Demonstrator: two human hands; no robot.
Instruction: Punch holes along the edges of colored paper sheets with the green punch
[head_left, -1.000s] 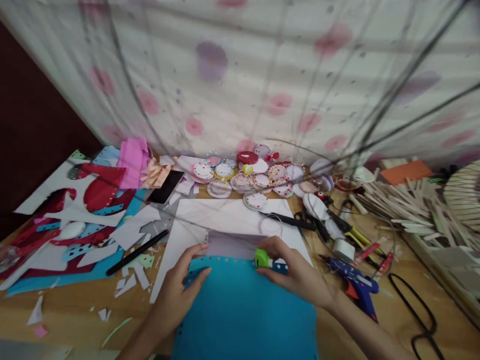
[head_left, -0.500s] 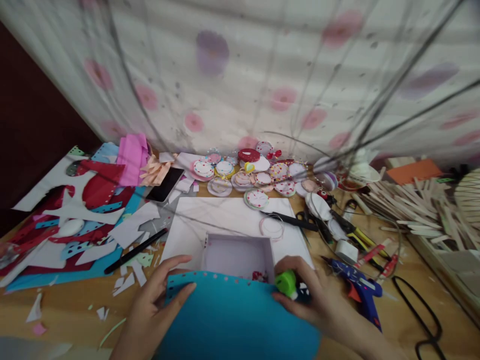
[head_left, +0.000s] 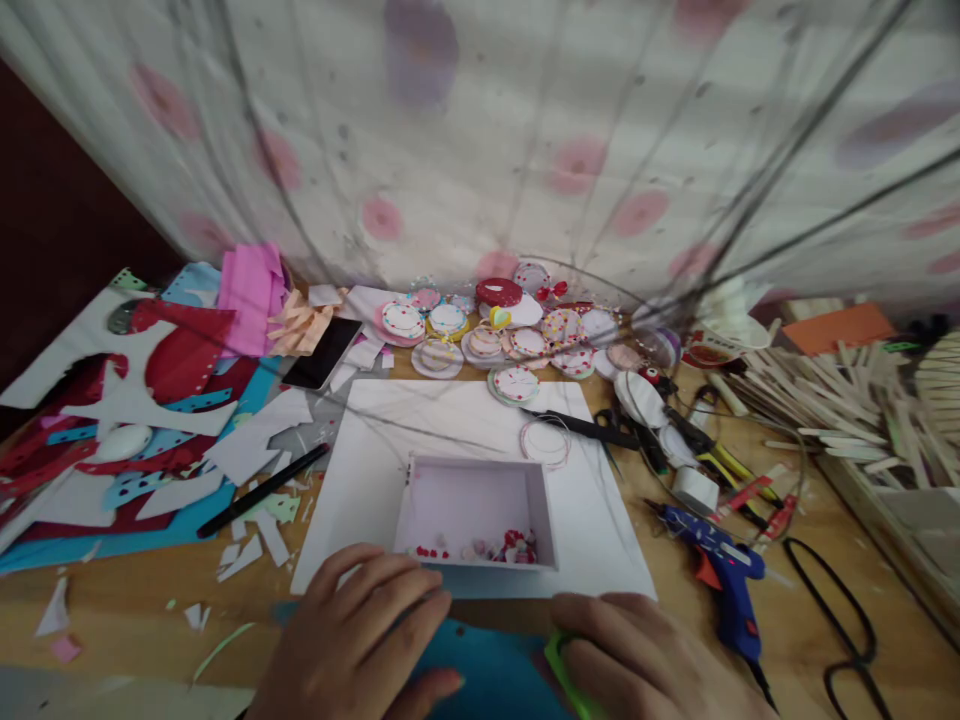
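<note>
The right fingers are closed around a small green tool, while the left fingers lie together over the blue sheet with the thumb apart from them; how firmly they press cannot be told. Half a second ago the sheet's dotted edge stood higher and covered the near side of the box; now sheet and hands are down toward the worktop's near edge, so the whole box shows, with red and pale beads along its near side. It sits on a white sheet in the middle of the wooden worktop. Left of that are a black pen, a phone and, toward the left edge, coloured scraps; round paper discs line the far edge, pliers and a blue glue gun lie to the right, and wooden sticks fill the far right corner. A flower-patterned curtain hangs behind. The blue sheet's far edge runs roughly left to right; its long axis cannot be told, being cut off below. The green tool slants from far left to near right.
</note>
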